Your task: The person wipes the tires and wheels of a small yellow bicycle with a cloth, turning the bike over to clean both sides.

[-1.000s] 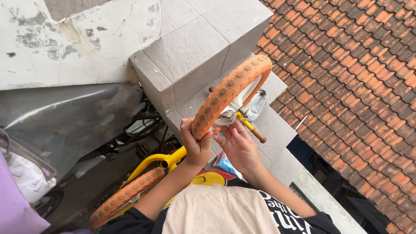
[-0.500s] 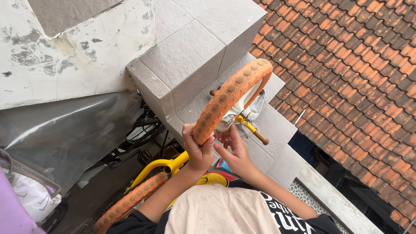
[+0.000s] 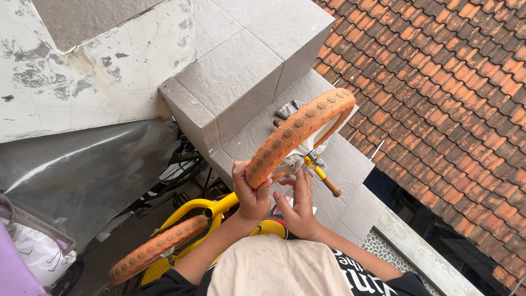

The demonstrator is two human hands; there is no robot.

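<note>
My left hand (image 3: 251,193) grips the near end of an orange tyre (image 3: 293,134) on a small wheel, held up in front of me over grey tiled steps. My right hand (image 3: 296,204) rests flat beside the wheel's white rim, fingers spread, touching a crumpled grey-white cloth (image 3: 290,162) near the hub. A yellow axle rod with a brown end (image 3: 324,179) sticks out from the hub to the right. Below, a yellow bike frame (image 3: 198,209) carries a second orange tyre (image 3: 156,248).
Grey tiled steps (image 3: 235,77) rise ahead, with a stained white wall (image 3: 82,71) to the left. A grey plastic sheet (image 3: 71,170) covers something at left, and a dark bicycle (image 3: 178,161) stands behind it. Orange clay roof tiles (image 3: 449,82) fill the right.
The wheel has tilted and shifted slightly right. My right hand has moved in closer under the rim. A rag has come into view at the wheel's far side.
</note>
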